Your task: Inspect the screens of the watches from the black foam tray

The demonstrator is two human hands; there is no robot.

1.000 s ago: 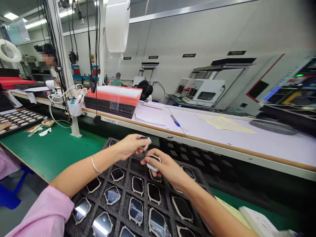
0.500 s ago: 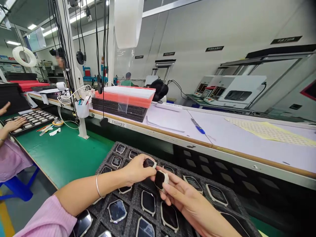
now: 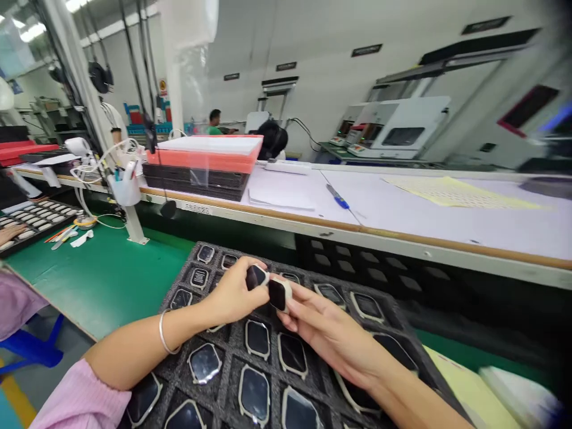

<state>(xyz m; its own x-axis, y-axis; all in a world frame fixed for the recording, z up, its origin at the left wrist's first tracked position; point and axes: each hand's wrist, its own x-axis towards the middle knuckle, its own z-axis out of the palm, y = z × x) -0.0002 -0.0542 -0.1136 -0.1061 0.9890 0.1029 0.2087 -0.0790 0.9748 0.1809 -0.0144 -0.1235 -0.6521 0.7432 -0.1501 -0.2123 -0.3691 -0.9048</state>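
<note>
Two watch cases held face to face over the foam tray

Your left hand [image 3: 232,296] pinches one dark-screened watch case [image 3: 256,276] between thumb and fingertips; your right hand [image 3: 326,330] grips a second watch case [image 3: 279,294] the same way, just beside it. Both hang above the far middle of the black foam tray [image 3: 232,357], likely tilted so you can see the screens. More cases lie in its pockets on the green bench mat [image 3: 107,277].

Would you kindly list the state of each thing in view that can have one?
Left hand: closed on a watch case, held above the tray.
Right hand: closed on a second watch case.
Left watch case: lifted, dark face showing.
Right watch case: lifted, beside the left one.
Foam tray: most visible pockets filled.
Blue pen: lying flat on the white shelf.
</note>
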